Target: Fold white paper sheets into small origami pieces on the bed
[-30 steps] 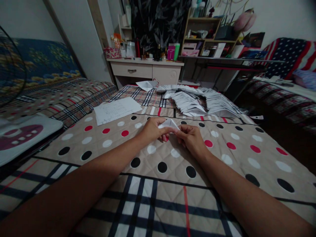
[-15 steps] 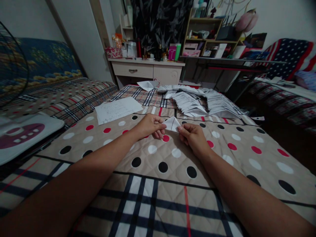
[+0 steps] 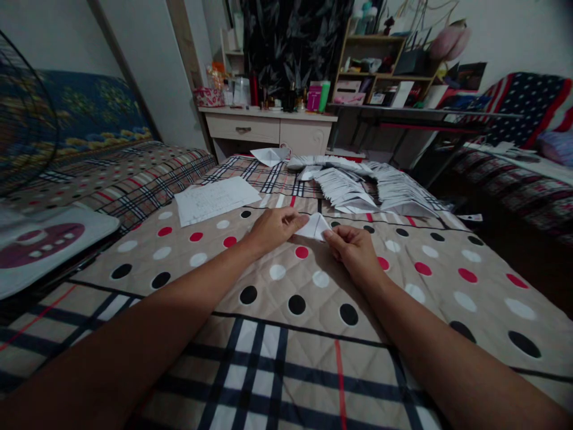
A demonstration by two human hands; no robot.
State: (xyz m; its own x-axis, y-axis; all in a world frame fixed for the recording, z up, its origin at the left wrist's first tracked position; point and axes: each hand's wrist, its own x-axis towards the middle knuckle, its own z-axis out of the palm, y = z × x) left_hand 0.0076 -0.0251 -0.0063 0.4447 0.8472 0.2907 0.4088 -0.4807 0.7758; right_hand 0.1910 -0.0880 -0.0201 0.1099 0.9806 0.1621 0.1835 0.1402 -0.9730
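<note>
Paper (image 3: 317, 228), folded to a small white peak, is held over a spotted bedspread (image 3: 286, 328) in the head camera's view, the right hand (image 3: 356, 248) pinching its right corner between thumb and forefinger while the left hand (image 3: 273, 230) lays a thumb at the opposite corner; whether the left fingers close beneath it cannot be told. Creases show in this piece, though whether its folding is complete is unclear. Much of the work looks done: beyond the grip and to its right, densely packed folded pieces lie in a near row (image 3: 344, 190), an outer row (image 3: 400, 188) beside it and a far row (image 3: 331, 161) behind. Left to fold, it seems, are the flat sheets (image 3: 217, 200) beyond the grip to the left, faintly marked, their number hard to judge. A lone folded sheet (image 3: 270, 156) lies farther off, near the bedspread's far edge. Nearer than the grip, dots give way to dark plaid. Well past the grip stands a pale dresser (image 3: 264, 128) topped with bottles (image 3: 290, 98); to its right, a crowded shelf (image 3: 376, 76). A stars-and-stripes cloth (image 3: 526, 107) shows far right of the grip, a wire-guarded fan (image 3: 18, 113) far left, in a dim room.
</note>
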